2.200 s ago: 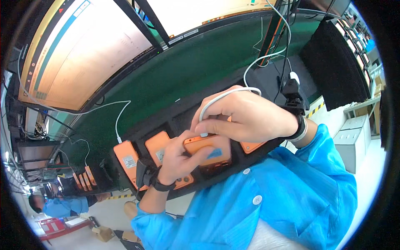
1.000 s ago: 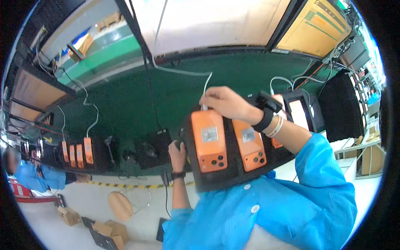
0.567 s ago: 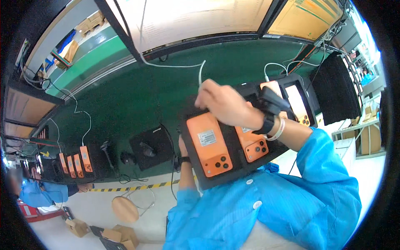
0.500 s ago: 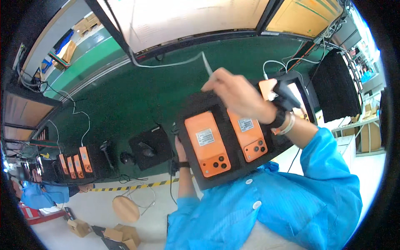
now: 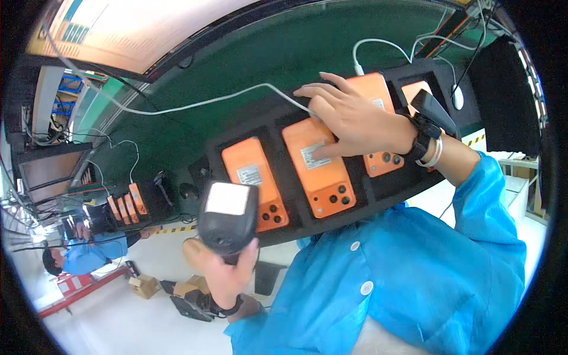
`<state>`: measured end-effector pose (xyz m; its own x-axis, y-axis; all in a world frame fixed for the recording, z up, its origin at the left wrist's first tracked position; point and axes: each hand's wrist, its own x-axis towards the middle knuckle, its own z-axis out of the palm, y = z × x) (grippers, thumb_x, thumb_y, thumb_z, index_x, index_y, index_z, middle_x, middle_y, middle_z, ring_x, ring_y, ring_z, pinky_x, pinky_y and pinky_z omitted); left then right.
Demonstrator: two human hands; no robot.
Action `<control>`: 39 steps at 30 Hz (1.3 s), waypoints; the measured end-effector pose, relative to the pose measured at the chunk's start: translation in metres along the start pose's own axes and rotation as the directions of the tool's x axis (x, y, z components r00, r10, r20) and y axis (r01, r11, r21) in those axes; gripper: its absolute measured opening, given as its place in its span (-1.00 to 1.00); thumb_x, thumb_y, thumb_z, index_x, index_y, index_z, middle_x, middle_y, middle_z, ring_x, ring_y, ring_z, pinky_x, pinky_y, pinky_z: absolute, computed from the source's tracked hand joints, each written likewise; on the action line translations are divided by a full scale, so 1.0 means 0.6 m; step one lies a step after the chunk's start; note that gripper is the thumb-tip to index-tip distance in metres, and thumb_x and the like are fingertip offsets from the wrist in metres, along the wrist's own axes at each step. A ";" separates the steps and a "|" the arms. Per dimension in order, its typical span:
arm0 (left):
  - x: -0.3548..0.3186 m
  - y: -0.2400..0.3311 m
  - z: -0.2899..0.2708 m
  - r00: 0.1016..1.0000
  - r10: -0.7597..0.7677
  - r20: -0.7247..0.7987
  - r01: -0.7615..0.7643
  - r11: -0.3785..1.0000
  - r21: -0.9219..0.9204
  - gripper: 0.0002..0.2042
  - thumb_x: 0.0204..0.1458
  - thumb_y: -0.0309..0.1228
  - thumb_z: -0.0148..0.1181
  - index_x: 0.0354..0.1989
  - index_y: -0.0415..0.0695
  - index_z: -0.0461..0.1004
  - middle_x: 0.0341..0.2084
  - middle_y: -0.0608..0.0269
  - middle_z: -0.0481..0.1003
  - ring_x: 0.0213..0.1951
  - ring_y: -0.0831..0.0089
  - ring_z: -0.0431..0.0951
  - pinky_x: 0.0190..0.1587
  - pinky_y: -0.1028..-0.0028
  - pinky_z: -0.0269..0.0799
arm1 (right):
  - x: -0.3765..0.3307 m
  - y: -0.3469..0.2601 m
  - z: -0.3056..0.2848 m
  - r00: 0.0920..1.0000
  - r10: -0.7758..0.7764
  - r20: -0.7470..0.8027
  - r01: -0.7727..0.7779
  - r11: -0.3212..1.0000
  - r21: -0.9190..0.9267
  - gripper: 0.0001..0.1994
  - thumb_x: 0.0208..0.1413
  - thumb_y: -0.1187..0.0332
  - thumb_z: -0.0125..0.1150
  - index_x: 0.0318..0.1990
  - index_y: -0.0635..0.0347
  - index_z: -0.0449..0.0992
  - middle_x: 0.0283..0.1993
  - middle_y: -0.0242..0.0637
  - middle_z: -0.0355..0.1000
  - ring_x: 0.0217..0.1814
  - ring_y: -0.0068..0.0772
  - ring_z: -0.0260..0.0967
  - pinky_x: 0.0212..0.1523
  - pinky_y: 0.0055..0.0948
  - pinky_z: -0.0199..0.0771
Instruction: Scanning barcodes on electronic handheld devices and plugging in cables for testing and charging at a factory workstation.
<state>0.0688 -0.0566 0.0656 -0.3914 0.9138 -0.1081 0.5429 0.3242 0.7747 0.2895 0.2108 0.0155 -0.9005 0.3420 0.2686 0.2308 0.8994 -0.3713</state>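
Middle orange phone (image 5: pixel 319 168) in black tray (image 5: pixel 284 127) on green table (image 5: pixel 248 65) — right hand (image 5: pixel 349 121) flat on it, fingers (image 5: pixel 313 90) spread by white cable (image 5: pixel 195 105). Left hand (image 5: pixel 228 275) wrapped around black scanner (image 5: pixel 228 216) — just below tray.

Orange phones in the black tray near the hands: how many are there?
4. One sits at the tray's left end, one under the right hand's thumb, one mostly beneath that hand, and one at the far right, partly hidden. More may be covered.
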 end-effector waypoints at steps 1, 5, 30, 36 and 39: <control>0.007 0.044 0.021 0.978 -0.198 0.073 0.210 0.947 -0.243 -0.77 -0.04 -0.47 0.32 -0.23 -0.30 0.49 -0.42 0.18 0.56 -0.47 0.54 0.53 -0.42 0.53 0.42 | -0.003 0.005 0.003 0.999 -0.017 -0.030 0.018 1.000 0.003 -0.47 -0.16 0.01 0.40 -0.34 0.22 0.22 0.11 0.17 0.27 0.31 0.10 0.12 0.39 0.07 -0.11; 0.032 0.092 0.078 0.925 -0.218 0.312 0.329 0.870 -0.368 -0.79 0.07 -0.50 0.19 -0.15 -0.30 0.38 -0.57 0.25 0.47 -0.60 0.59 0.46 -0.55 0.55 0.40 | -0.013 0.021 0.022 0.984 -0.065 -0.166 0.057 0.997 -0.050 -0.39 -0.20 -0.01 0.40 -0.21 0.36 0.32 0.04 0.07 0.34 0.21 0.01 0.24 0.32 -0.05 0.04; 0.030 0.124 0.107 0.900 -0.243 0.363 0.432 0.611 -0.663 -0.58 0.29 -0.07 -0.16 -0.08 -0.27 0.29 -0.47 0.16 0.38 -0.72 0.46 0.40 -0.74 0.51 0.32 | -0.017 0.019 0.025 0.976 -0.102 -0.190 0.105 0.994 0.005 -0.41 -0.19 0.12 0.42 -0.18 0.44 0.30 0.02 0.16 0.31 0.17 0.15 0.22 0.29 -0.02 0.08; 0.089 -0.024 0.030 0.950 -0.179 -0.257 0.111 0.960 -0.256 -0.64 0.24 -0.18 0.02 -0.08 -0.30 0.32 -0.38 0.10 0.46 -0.60 0.37 0.48 -0.58 0.41 0.42 | -0.019 -0.044 0.018 0.992 -0.075 -0.104 0.083 0.994 0.068 -0.56 -0.14 0.27 0.31 -0.13 0.35 0.34 -0.10 -0.01 0.35 0.03 -0.02 0.30 0.08 -0.18 0.28; 0.094 -0.103 0.028 0.926 -0.034 -0.376 0.076 0.992 0.097 -0.62 0.19 -0.33 0.06 0.01 -0.42 0.27 -0.21 -0.20 0.47 -0.10 -0.06 0.46 -0.03 0.16 0.32 | -0.026 -0.051 0.036 0.980 -0.063 -0.186 0.076 0.995 0.061 -0.54 -0.09 0.26 0.29 -0.06 0.33 0.35 -0.05 -0.01 0.35 0.08 0.00 0.30 0.12 -0.14 0.27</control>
<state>0.0260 -0.0211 0.0011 -0.6607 0.7429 0.1077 0.5809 0.4151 0.7002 0.2882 0.1720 0.0036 -0.8288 0.3291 0.4525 0.1389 0.9045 -0.4033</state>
